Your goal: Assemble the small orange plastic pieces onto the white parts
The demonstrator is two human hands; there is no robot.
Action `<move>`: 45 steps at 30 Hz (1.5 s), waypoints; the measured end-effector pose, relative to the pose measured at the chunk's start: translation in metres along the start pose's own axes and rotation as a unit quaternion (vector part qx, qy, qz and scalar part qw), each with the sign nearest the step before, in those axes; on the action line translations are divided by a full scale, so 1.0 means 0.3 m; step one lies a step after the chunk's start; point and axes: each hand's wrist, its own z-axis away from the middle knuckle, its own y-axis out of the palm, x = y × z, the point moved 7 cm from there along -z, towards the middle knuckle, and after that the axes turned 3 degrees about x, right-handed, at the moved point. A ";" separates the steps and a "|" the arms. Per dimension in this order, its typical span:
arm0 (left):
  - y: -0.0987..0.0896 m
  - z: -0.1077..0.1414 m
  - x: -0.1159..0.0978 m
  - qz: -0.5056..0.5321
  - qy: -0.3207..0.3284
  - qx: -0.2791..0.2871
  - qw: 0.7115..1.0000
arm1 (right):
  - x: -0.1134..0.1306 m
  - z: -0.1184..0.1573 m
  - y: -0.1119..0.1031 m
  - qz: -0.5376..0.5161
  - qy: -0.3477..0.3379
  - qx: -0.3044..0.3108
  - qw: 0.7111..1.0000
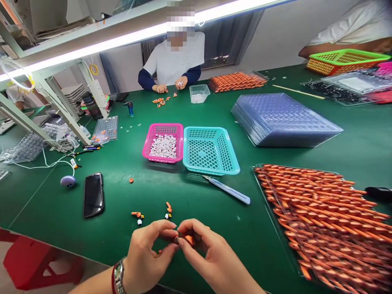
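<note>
Near the table's front edge my left hand (153,249), with a watch on the wrist, and my right hand (203,247) meet fingertip to fingertip. Between them is a small orange part (189,239), pinched in my right fingers. A small dark piece (177,238) sits where the fingertips meet, and my left finger and thumb close on it; its details are too small to tell. Just beyond my hands, two small orange and white pieces (137,216) (168,210) lie on the green table (119,232). A round orange piece (131,180) lies farther off.
Ahead are a pink basket (147,149) of white pieces, a turquoise basket (228,153) and a blue-handled knife (231,192). A phone (93,194) lies left. Orange parts (324,216) fill a tray at right, below stacked clear trays (284,118). Another person (174,61) works opposite.
</note>
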 end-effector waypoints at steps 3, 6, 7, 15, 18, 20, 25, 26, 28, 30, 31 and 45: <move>-0.008 0.004 -0.014 -0.036 0.030 -0.006 0.999 | -0.004 -0.007 0.002 -0.054 0.027 0.042 0.997; -0.014 0.009 -0.033 -0.087 0.062 -0.006 0.994 | -0.008 -0.013 0.011 -0.112 0.049 0.071 0.990; -0.015 0.010 -0.040 -0.098 0.072 -0.005 0.993 | -0.010 -0.015 0.016 -0.129 0.054 0.075 0.987; -0.015 0.016 -0.044 -0.032 0.078 -0.040 0.996 | -0.046 -0.003 0.055 -0.237 0.082 0.024 0.968; 0.000 0.014 0.000 0.058 0.005 -0.018 0.998 | -0.051 0.009 0.038 -0.257 0.072 0.049 0.962; 0.011 0.015 0.023 0.102 -0.039 0.001 0.994 | -0.052 0.020 0.009 -0.252 0.062 0.063 0.964; 0.021 0.020 0.056 0.170 -0.116 0.006 0.979 | -0.063 0.056 -0.051 -0.236 0.033 0.047 0.970; 0.024 0.022 0.060 0.184 -0.128 0.006 0.975 | -0.067 0.062 -0.052 -0.245 0.025 0.042 0.968; 0.034 0.026 0.067 0.216 -0.155 0.010 0.964 | -0.078 0.072 -0.052 -0.253 0.011 0.022 0.967; 0.049 0.031 0.075 0.264 -0.186 0.016 0.946 | -0.090 0.079 -0.051 -0.261 0.005 0.002 0.965; 0.059 0.034 0.079 0.292 -0.203 0.022 0.934 | -0.096 0.081 -0.049 -0.268 0.009 -0.002 0.963; 0.105 0.035 0.039 0.292 -0.187 0.032 0.938 | -0.151 0.103 0.036 -0.490 0.058 -0.007 0.870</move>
